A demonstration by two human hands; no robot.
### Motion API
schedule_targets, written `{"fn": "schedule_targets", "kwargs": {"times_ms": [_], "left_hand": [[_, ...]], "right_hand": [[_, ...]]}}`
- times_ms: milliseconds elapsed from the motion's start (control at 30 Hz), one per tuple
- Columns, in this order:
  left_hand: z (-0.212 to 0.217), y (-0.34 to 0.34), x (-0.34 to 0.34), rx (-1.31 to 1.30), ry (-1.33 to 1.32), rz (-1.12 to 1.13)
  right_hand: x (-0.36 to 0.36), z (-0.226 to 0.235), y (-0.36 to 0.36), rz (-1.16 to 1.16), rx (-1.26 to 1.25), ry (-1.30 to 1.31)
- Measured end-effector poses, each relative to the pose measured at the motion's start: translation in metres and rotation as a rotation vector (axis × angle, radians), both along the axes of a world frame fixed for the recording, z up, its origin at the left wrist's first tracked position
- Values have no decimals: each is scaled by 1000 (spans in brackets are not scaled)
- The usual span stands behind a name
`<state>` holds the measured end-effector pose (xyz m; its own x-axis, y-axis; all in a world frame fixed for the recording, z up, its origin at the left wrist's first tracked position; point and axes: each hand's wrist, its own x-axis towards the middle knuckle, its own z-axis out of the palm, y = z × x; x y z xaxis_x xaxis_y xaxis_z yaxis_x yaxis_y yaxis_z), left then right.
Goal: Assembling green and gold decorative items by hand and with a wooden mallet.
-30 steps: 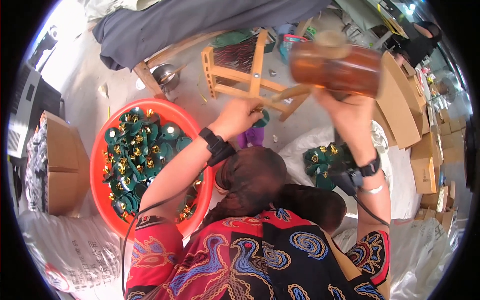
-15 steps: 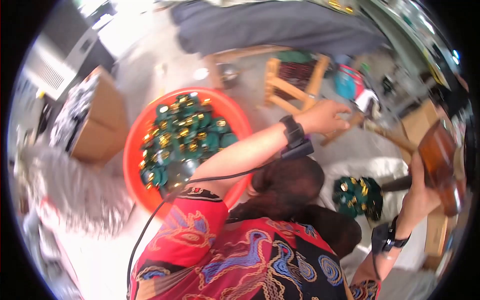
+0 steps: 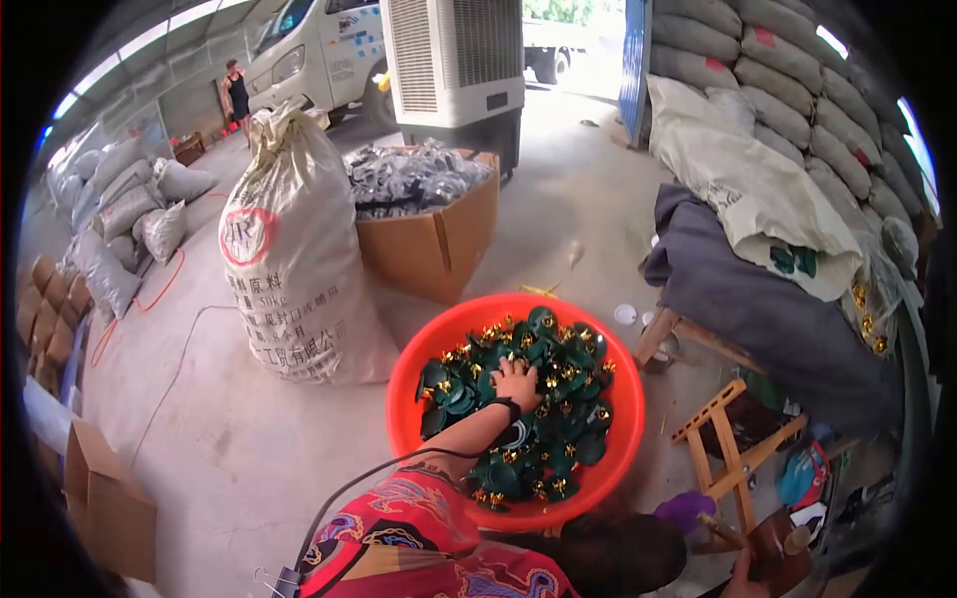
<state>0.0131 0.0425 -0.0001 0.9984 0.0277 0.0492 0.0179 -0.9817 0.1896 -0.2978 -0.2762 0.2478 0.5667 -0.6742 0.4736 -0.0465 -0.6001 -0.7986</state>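
My left hand (image 3: 516, 385) reaches into a red plastic basin (image 3: 402, 399), palm down, fingers spread over loose dark green discs with small gold fittings (image 3: 558, 439). Contact with the pieces shows at the fingertips, but no piece is visibly gripped. A dark band with a cable is on that wrist. Only part of my right hand (image 3: 746, 583) shows at the bottom edge, far to the right. It is closed against a glossy brown object (image 3: 776, 550), whose kind I cannot make out; most of those fingers are out of the picture.
A printed woven sack (image 3: 299, 259) and a carton of clear plastic packs (image 3: 424, 239) stand beyond the basin, with an air cooler (image 3: 459, 65) behind. On the right are a wooden frame (image 3: 733, 448), a grey cloth (image 3: 758, 289) and stacked sacks (image 3: 768, 80). A distant person (image 3: 237, 95) stands back left.
The view has swung up and left. My left hand has moved from above the floor right of the basin down into the green pieces. My right hand stays by the brown object.
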Motion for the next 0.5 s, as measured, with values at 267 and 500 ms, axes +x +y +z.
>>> {"fn": "schedule_targets", "kwargs": {"times_ms": [267,500], "left_hand": [[-20,-12,25,286,15,-157],[-14,4,-5,51,122,-287]], "right_hand": [[3,-34,-14,15,-23,0],[-22,-46,-27,22,-53,156]]}}
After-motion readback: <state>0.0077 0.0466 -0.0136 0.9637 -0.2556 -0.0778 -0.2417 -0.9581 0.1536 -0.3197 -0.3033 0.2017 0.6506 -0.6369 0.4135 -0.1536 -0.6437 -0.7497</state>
